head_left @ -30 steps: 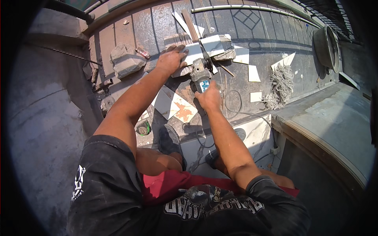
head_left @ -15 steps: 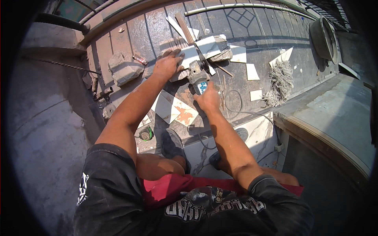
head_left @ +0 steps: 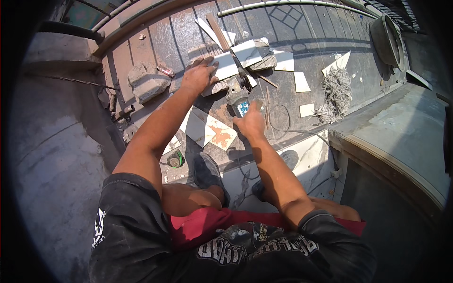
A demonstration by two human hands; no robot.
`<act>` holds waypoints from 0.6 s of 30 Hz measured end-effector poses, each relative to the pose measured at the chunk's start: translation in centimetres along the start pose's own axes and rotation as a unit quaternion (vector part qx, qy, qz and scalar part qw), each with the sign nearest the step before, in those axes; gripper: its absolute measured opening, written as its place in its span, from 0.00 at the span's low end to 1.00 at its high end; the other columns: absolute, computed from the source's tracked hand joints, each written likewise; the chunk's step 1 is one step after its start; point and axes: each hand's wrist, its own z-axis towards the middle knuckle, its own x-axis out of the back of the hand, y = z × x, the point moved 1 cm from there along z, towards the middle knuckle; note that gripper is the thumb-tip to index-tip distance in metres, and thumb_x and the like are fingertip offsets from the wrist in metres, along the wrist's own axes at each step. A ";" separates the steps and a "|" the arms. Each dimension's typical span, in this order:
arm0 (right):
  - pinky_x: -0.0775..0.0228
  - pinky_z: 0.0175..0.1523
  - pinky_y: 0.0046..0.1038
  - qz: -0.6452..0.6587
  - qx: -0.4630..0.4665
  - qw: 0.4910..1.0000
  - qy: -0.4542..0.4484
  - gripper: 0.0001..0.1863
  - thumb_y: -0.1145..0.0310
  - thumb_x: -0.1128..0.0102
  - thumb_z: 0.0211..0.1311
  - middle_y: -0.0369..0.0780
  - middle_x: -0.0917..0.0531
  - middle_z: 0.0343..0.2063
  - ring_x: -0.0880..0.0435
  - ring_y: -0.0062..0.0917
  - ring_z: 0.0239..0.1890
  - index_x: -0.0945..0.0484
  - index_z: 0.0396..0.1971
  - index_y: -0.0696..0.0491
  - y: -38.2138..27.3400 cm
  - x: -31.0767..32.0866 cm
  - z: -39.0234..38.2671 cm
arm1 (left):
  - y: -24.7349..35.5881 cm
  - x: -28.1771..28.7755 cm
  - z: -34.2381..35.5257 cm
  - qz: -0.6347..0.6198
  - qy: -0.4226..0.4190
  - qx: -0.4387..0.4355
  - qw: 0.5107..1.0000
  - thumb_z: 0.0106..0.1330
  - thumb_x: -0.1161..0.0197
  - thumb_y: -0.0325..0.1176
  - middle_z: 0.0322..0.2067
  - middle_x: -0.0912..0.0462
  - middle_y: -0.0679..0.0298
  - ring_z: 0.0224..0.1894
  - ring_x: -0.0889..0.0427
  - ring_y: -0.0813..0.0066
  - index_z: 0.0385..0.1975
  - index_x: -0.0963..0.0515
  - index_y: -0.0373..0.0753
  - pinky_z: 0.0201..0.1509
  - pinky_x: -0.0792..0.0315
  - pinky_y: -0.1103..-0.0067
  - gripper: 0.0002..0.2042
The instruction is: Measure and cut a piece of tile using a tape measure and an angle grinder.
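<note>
My right hand (head_left: pixel 250 121) is wrapped round the body of an angle grinder (head_left: pixel 239 100), which has a blue-and-white label. Its dark disc (head_left: pixel 243 78) stands edge-on across a white tile (head_left: pixel 225 66). My left hand (head_left: pixel 198 75) grips the left end of this tile, fingers over the top and thumb at the near edge. To the right of the disc lies another white portion (head_left: pixel 247 53); whether it is fully separate from the held part I cannot tell. Both rest on rough grey blocks (head_left: pixel 267 59).
A broken concrete lump (head_left: pixel 147 84) lies at left. Tile offcuts (head_left: pixel 283 61) and a heap of grey string (head_left: pixel 336 92) are at right. The grinder's cord (head_left: pixel 306 135) runs near my feet. Patterned tile pieces (head_left: pixel 221 133) and a green-edged tape measure (head_left: pixel 175 160) lie closer in.
The grinder and my right hand have shifted very slightly toward me. My left hand stays on the tile, and the whole view has moved a little.
</note>
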 end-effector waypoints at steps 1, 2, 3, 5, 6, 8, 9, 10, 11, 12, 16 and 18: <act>0.22 0.48 0.49 0.005 -0.005 1.000 -0.014 0.42 0.59 0.24 0.46 0.61 0.18 0.41 0.16 0.57 0.41 0.37 0.56 0.63 0.0 0.0 0.0 | 0.0 0.1 0.0 0.000 0.000 0.000 1.000 0.66 0.37 0.51 0.72 0.37 0.75 0.74 0.39 0.65 0.68 0.29 0.59 0.75 0.39 0.63 0.28; 0.22 0.48 0.49 0.005 -0.005 1.000 -0.014 0.42 0.59 0.24 0.46 0.61 0.18 0.41 0.16 0.57 0.41 0.37 0.56 0.63 0.0 0.0 0.0 | 0.0 0.1 0.1 -0.002 -0.004 0.001 1.000 0.67 0.37 0.51 0.73 0.38 0.75 0.74 0.39 0.65 0.68 0.29 0.59 0.75 0.39 0.63 0.28; 0.22 0.48 0.49 0.001 -0.006 1.000 -0.005 0.39 0.59 0.23 0.47 0.60 0.17 0.39 0.15 0.56 0.42 0.36 0.53 0.61 -0.1 0.0 0.0 | -0.1 0.1 0.1 -0.004 -0.008 0.002 1.000 0.67 0.37 0.51 0.73 0.38 0.75 0.74 0.40 0.65 0.68 0.29 0.59 0.75 0.39 0.63 0.28; 0.21 0.48 0.48 -0.003 -0.006 1.000 0.004 0.37 0.60 0.23 0.48 0.59 0.16 0.37 0.14 0.55 0.42 0.35 0.51 0.59 -0.3 -0.1 0.0 | -0.1 0.0 0.1 -0.001 -0.005 0.001 1.000 0.67 0.37 0.51 0.73 0.38 0.76 0.74 0.40 0.65 0.68 0.30 0.59 0.75 0.40 0.63 0.28; 0.21 0.49 0.48 -0.003 -0.002 1.000 0.008 0.36 0.60 0.23 0.47 0.59 0.15 0.38 0.14 0.54 0.42 0.35 0.51 0.59 -0.3 0.0 0.1 | -0.1 0.0 0.1 0.002 -0.003 0.000 1.000 0.67 0.37 0.51 0.73 0.38 0.76 0.74 0.40 0.65 0.68 0.30 0.59 0.75 0.40 0.63 0.28; 0.21 0.49 0.48 -0.003 0.001 1.000 0.012 0.36 0.60 0.23 0.47 0.59 0.15 0.38 0.14 0.54 0.42 0.35 0.51 0.59 -0.4 0.1 0.4 | 0.1 0.2 0.1 -0.002 -0.005 0.002 1.000 0.67 0.37 0.51 0.73 0.38 0.76 0.74 0.40 0.65 0.68 0.30 0.59 0.75 0.40 0.63 0.28; 0.21 0.49 0.48 -0.006 -0.003 1.000 0.006 0.36 0.60 0.23 0.48 0.58 0.15 0.38 0.14 0.54 0.43 0.35 0.51 0.59 -0.5 0.1 0.6 | 0.1 0.1 0.1 -0.006 -0.007 0.005 1.000 0.67 0.37 0.51 0.73 0.38 0.76 0.74 0.40 0.65 0.68 0.30 0.59 0.75 0.40 0.63 0.28; 0.21 0.50 0.48 -0.010 -0.006 1.000 0.000 0.36 0.60 0.23 0.48 0.58 0.15 0.39 0.14 0.53 0.44 0.34 0.51 0.59 -0.6 0.2 0.8 | -0.1 0.0 0.1 -0.006 -0.007 0.006 1.000 0.67 0.37 0.51 0.73 0.38 0.76 0.74 0.40 0.65 0.68 0.30 0.59 0.75 0.40 0.63 0.28; 0.21 0.50 0.48 -0.010 -0.005 1.000 0.000 0.36 0.60 0.23 0.48 0.58 0.15 0.39 0.14 0.53 0.44 0.34 0.51 0.59 -0.8 0.2 0.9 | -0.2 -0.2 0.1 -0.005 -0.003 0.004 1.000 0.67 0.37 0.51 0.73 0.38 0.76 0.74 0.40 0.65 0.68 0.29 0.59 0.75 0.40 0.63 0.28; 0.21 0.51 0.47 -0.012 -0.009 1.000 -0.007 0.36 0.60 0.23 0.48 0.58 0.15 0.40 0.14 0.53 0.44 0.34 0.51 0.59 -0.9 0.3 1.0 | -0.2 -0.2 0.1 -0.004 0.002 0.001 1.000 0.67 0.37 0.51 0.73 0.38 0.76 0.74 0.40 0.65 0.67 0.29 0.59 0.75 0.39 0.63 0.28; 0.22 0.52 0.46 -0.018 -0.015 1.000 -0.017 0.37 0.59 0.23 0.48 0.57 0.15 0.42 0.14 0.51 0.46 0.34 0.53 0.59 -1.5 0.7 1.4 | -0.2 0.1 0.1 -0.005 0.000 -0.001 1.000 0.67 0.37 0.50 0.72 0.37 0.76 0.74 0.39 0.64 0.67 0.29 0.59 0.74 0.39 0.63 0.28; 0.22 0.53 0.46 -0.022 -0.019 0.999 -0.018 0.37 0.58 0.23 0.48 0.57 0.15 0.43 0.14 0.51 0.47 0.34 0.53 0.59 -1.7 0.7 1.7 | -0.1 0.2 0.0 -0.004 -0.001 0.000 1.000 0.66 0.36 0.50 0.72 0.37 0.75 0.74 0.38 0.64 0.67 0.29 0.59 0.74 0.38 0.63 0.27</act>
